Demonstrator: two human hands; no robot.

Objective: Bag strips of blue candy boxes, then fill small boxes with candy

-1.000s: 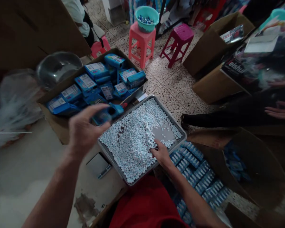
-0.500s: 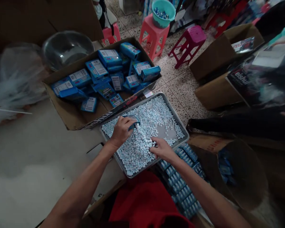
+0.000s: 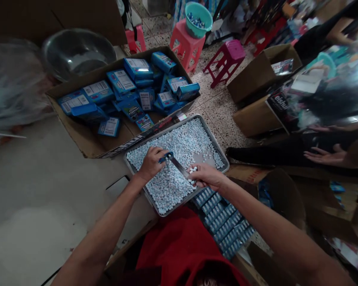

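Note:
My left hand [image 3: 151, 162] is closed around a small blue box [image 3: 166, 156], its open end turned toward my right hand. Closed too, my right hand [image 3: 205, 175] grips a narrow metal scoop [image 3: 179, 167], whose far tip reaches the mouth of the box. A few white candies lie at the scoop's near end, against my fingers. Both hands are over a metal tray [image 3: 223, 158] spread with small pale candies [image 3: 167, 198]. The tray's grey bottom shows at its right side.
A cardboard carton [image 3: 77, 147] of blue boxes [image 3: 139, 69] adjoins the tray. Behind it sits a metal bowl [image 3: 77, 51]. Rows of blue packs [image 3: 226, 222] lie below the tray. Stools [image 3: 229, 53] stand beyond; another person's hand [image 3: 328, 155] shows at right.
My right hand has lifted the scoop out of the candies and brought its tip to the box. The box has tipped so its opening faces the scoop. Another person's hand has appeared at right.

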